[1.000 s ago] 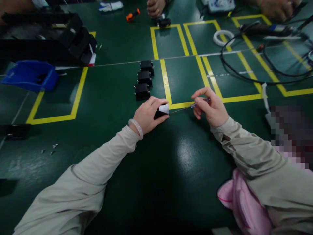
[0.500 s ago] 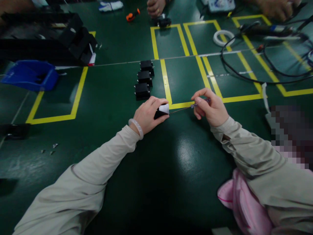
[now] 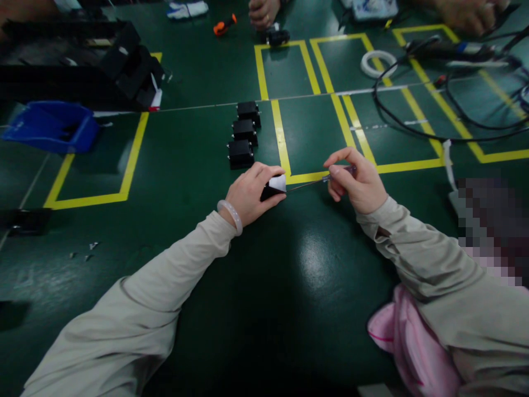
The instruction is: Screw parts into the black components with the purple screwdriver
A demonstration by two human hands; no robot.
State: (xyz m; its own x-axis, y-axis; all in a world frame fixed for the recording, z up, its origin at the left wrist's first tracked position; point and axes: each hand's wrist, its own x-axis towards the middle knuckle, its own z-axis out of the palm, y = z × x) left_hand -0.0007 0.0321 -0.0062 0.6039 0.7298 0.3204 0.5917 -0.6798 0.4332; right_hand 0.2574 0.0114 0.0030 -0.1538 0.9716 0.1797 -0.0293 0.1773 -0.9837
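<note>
My left hand (image 3: 250, 193) is wrapped round a small black block (image 3: 270, 190) with a whitish face, holding it against the green table. A screwdriver (image 3: 326, 178) with a clear purplish handle is pinched in my right hand (image 3: 356, 179). Its thin shaft points left, and the tip meets the right end of the block; what it touches there is too small to make out. Just beyond my left hand stand three similar black blocks in a row, the nearest block (image 3: 240, 153) closest to my fingers, with small shiny screws at their sides.
At the left lie a blue bin (image 3: 53, 127), long black housings (image 3: 82, 66) and several loose screws (image 3: 93, 246). Black cables (image 3: 413, 128) and a white tape ring (image 3: 378, 64) are at the right. Another person's hand (image 3: 263, 12) is at the far side; pink cloth (image 3: 407, 342) lies near my right arm.
</note>
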